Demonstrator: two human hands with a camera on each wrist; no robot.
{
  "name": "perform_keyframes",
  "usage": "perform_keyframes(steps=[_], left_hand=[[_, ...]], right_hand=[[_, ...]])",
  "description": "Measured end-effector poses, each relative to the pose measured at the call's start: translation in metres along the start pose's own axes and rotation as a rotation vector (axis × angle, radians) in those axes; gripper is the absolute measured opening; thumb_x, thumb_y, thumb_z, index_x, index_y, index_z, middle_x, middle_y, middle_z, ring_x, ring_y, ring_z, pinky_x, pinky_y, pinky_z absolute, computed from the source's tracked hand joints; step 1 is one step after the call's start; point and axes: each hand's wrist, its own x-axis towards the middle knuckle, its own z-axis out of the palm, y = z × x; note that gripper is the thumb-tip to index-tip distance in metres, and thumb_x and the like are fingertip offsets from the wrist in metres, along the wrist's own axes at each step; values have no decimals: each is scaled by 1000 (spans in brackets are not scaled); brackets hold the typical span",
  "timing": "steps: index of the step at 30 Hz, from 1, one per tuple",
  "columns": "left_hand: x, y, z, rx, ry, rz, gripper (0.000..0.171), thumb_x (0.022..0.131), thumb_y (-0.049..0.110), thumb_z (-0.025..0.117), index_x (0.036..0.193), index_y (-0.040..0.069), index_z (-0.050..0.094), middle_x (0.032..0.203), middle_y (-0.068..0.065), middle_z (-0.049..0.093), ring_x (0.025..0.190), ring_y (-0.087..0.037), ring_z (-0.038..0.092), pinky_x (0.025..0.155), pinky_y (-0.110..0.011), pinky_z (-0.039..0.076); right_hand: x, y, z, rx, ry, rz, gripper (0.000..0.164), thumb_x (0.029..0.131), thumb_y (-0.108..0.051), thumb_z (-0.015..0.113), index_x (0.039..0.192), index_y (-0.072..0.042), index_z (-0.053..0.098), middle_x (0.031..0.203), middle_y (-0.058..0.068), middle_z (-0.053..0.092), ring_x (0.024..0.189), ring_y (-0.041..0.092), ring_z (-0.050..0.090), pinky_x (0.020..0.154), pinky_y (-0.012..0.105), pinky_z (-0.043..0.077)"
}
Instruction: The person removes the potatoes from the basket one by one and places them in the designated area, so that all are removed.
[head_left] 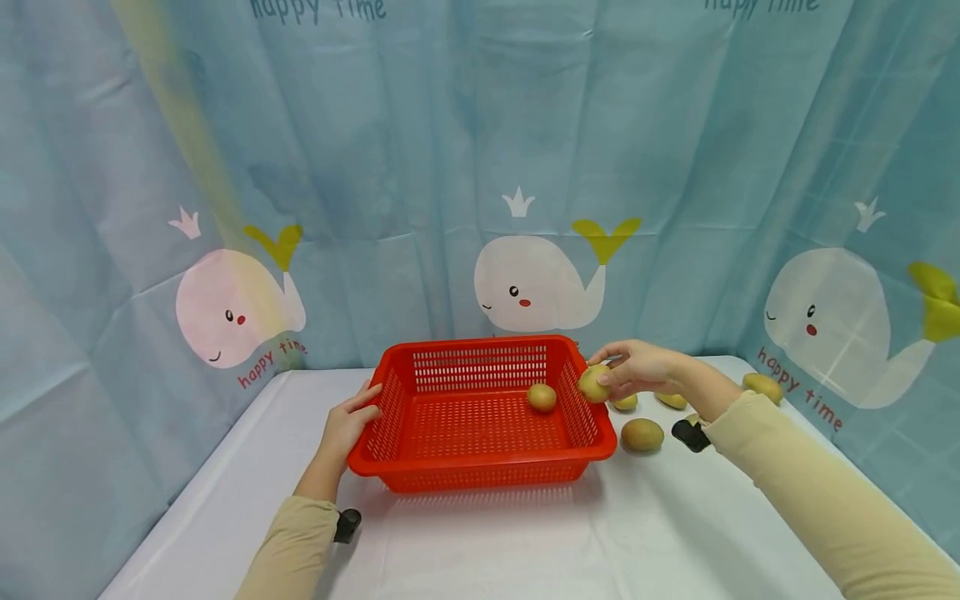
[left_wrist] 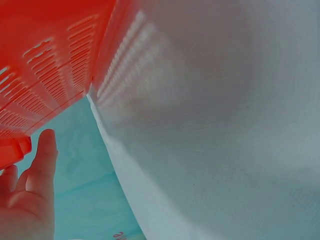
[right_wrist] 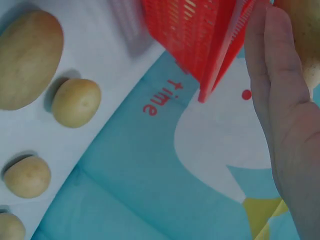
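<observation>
A red slotted plastic basket [head_left: 480, 454] stands on the white table, with one potato [head_left: 542, 397] lying inside toward its right end. My right hand [head_left: 637, 367] pinches another potato [head_left: 594, 384] between thumb and fingers, level with the basket's right rim. In the right wrist view this held potato [right_wrist: 305, 35] is partly cut off by the frame edge. My left hand [head_left: 348, 425] rests at the basket's left rim with its fingers fairly straight; one finger [left_wrist: 44, 160] stands out beside the basket wall in the left wrist view.
Right of the basket, several potatoes lie on the table, among them a nearer one [head_left: 642, 435] and one at the far right [head_left: 762, 387]. A blue curtain [head_left: 420, 208] with whale prints hangs behind the table and along both sides.
</observation>
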Motion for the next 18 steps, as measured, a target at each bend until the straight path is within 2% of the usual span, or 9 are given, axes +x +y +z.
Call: perform_keyframes(steps=[9,18], left_hand=[[0,1,1,-8,1,-6,54,93,5,45,147,5,40,158,-5,23,146,-27,17,110,-45,31],[0,1,1,-8,7,-10,55,92,4,46,147,5,41,158,-5,24,146,-27,17,109,-44,32]], right_hand=[[-19,12,-12,44,37,-39,48,92,-2,57,132,14,36,102,12,58,87,23,63,84,41,54],[-37,23,-24,45,98,-56,48,94,-7,57,133,12,37,103,10,57,88,24,63,84,40,54]])
